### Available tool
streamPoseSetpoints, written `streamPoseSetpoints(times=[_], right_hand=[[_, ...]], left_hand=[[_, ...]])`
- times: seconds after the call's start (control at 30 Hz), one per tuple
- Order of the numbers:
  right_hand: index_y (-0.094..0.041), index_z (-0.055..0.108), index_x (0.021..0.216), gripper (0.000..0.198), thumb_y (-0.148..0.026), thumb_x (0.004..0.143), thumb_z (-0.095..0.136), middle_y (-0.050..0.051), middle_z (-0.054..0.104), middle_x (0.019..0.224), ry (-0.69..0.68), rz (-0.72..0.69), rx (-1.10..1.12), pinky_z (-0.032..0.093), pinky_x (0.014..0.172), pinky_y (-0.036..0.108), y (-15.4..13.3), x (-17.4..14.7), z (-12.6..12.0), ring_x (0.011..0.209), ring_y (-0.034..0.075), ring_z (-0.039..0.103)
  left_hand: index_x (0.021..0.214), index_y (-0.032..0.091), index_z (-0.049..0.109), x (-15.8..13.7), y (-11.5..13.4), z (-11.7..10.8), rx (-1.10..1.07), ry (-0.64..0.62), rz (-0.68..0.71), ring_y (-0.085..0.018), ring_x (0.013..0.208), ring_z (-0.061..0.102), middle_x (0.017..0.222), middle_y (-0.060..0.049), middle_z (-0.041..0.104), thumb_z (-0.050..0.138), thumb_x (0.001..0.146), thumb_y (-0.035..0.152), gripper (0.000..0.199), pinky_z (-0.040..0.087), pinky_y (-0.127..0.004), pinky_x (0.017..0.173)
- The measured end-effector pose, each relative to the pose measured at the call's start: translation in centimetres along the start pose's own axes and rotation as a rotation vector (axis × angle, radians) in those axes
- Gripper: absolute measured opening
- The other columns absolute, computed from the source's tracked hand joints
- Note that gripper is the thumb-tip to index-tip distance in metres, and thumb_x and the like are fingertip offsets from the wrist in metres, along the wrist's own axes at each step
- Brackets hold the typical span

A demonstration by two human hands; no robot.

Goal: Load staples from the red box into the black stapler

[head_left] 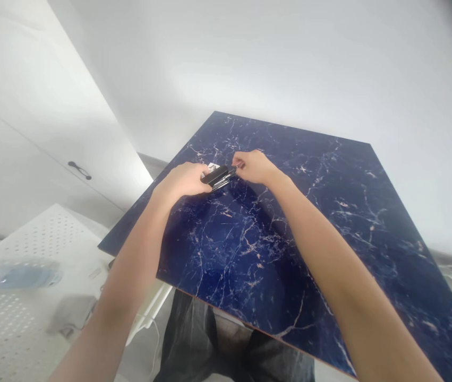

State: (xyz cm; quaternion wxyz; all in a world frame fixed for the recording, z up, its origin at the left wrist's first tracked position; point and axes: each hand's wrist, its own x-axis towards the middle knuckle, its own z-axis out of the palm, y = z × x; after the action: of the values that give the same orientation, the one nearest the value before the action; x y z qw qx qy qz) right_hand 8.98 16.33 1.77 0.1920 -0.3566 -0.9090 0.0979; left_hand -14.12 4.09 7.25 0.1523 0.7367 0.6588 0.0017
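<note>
My left hand (186,179) is closed around the back part of a black stapler (216,175), near the far left part of the blue marbled table (226,239). Silver metal strips show along the stapler's lower side, and its front end points right. Close to that front end, my right hand (252,165) has its thumb and fingers pinched together. A small dark or metal bit shows by its fingertips; whether it is part of the stapler or separate I cannot tell. Behind the stapler lies a small white piece (212,167), partly hidden by my left fingers.
At the lower left a white perforated surface (50,228) carries a clear plastic bottle (30,277) and a greyish pouch-like item (72,313). A white cabinet with a black handle (79,170) stands at left. A white wall (269,63) rises behind the table.
</note>
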Motion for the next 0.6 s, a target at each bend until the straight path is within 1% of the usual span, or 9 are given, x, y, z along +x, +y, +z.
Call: streamPoseSetpoints(times=[0.03,0.1,0.17,0.23,0.3,0.37,0.43,0.5,0.6], right_hand=[[-0.021,0.072,0.096,0.022,-0.013,0.077,0.064,0.004,0.078,0.092,0.041,0.032,0.093,0.051,0.086,0.034,0.3,-0.2,-0.1,0.088,0.023,0.071],[-0.02,0.071,0.092,0.015,-0.018,0.078,0.067,0.004,0.078,0.091,0.129,0.12,0.26,0.054,0.087,0.035,0.8,-0.8,-0.2,0.087,0.021,0.072],[-0.02,0.071,0.092,0.013,-0.023,0.08,0.069,0.005,0.077,0.093,0.204,0.246,0.352,0.055,0.087,0.036,1.0,-1.4,-0.1,0.087,0.022,0.072],[-0.019,0.07,0.097,0.016,-0.023,0.082,0.068,0.005,0.077,0.093,0.197,0.377,0.392,0.057,0.088,0.037,1.0,-2.0,0.1,0.084,0.021,0.073],[-0.019,0.07,0.099,0.017,-0.021,0.083,0.066,0.004,0.077,0.089,0.11,0.452,0.424,0.058,0.086,0.037,0.9,-2.4,0.5,0.077,0.019,0.073],[-0.019,0.071,0.097,0.015,-0.02,0.083,0.068,0.003,0.077,0.081,0.017,0.468,0.443,0.059,0.083,0.036,0.7,-2.6,1.0,0.07,0.018,0.073],[-0.019,0.073,0.098,0.016,-0.019,0.082,0.069,0.003,0.078,0.082,-0.016,0.479,0.443,0.06,0.082,0.035,0.4,-2.6,1.5,0.066,0.018,0.073],[-0.018,0.072,0.108,0.026,-0.017,0.082,0.068,0.005,0.08,0.091,-0.012,0.503,0.438,0.061,0.082,0.035,0.1,-2.6,1.9,0.066,0.017,0.073],[-0.015,0.068,0.124,0.04,-0.016,0.084,0.065,0.011,0.079,0.111,0.009,0.531,0.433,0.061,0.082,0.035,-0.4,-2.5,2.2,0.068,0.018,0.074]], left_hand=[[0.122,0.028,0.069,-0.1,-0.4,-0.3,-0.03,-0.036,0.005,-0.028,0.093,0.071,0.114,-0.006,0.077,0.067,0.083,0.057,0.049,0.05,-0.035,0.075],[0.128,0.029,0.067,-0.3,-1.4,-0.9,-0.103,-0.085,-0.002,-0.028,0.105,0.07,0.128,-0.006,0.074,0.053,0.093,0.062,0.05,0.051,-0.036,0.082],[0.133,0.029,0.065,-0.4,-2.7,-1.4,-0.151,-0.057,-0.032,-0.027,0.117,0.066,0.141,-0.005,0.068,0.041,0.1,0.055,0.049,0.05,-0.035,0.09],[0.136,0.028,0.064,-0.2,-3.7,-1.4,-0.135,-0.006,-0.057,-0.027,0.121,0.065,0.147,-0.007,0.064,0.044,0.098,0.052,0.049,0.05,-0.035,0.092],[0.13,0.025,0.067,0.1,-4.1,-1.2,-0.082,-0.035,-0.051,-0.028,0.111,0.068,0.139,-0.009,0.069,0.053,0.093,0.054,0.049,0.05,-0.034,0.086],[0.115,0.024,0.073,0.4,-4.2,-0.9,-0.042,-0.1,-0.035,-0.027,0.097,0.071,0.122,-0.009,0.076,0.057,0.089,0.054,0.043,0.05,-0.034,0.078],[0.106,0.024,0.074,0.7,-4.1,-0.7,-0.042,-0.119,-0.03,-0.025,0.092,0.071,0.114,-0.008,0.078,0.059,0.087,0.049,0.035,0.049,-0.033,0.076],[0.107,0.024,0.073,0.9,-4.3,-0.5,-0.066,-0.105,-0.047,-0.025,0.096,0.071,0.116,-0.007,0.078,0.063,0.085,0.045,0.032,0.05,-0.032,0.079],[0.118,0.023,0.068,1.0,-4.9,-0.6,-0.127,-0.077,-0.078,-0.025,0.104,0.071,0.125,-0.008,0.075,0.069,0.083,0.042,0.039,0.051,-0.031,0.081]])
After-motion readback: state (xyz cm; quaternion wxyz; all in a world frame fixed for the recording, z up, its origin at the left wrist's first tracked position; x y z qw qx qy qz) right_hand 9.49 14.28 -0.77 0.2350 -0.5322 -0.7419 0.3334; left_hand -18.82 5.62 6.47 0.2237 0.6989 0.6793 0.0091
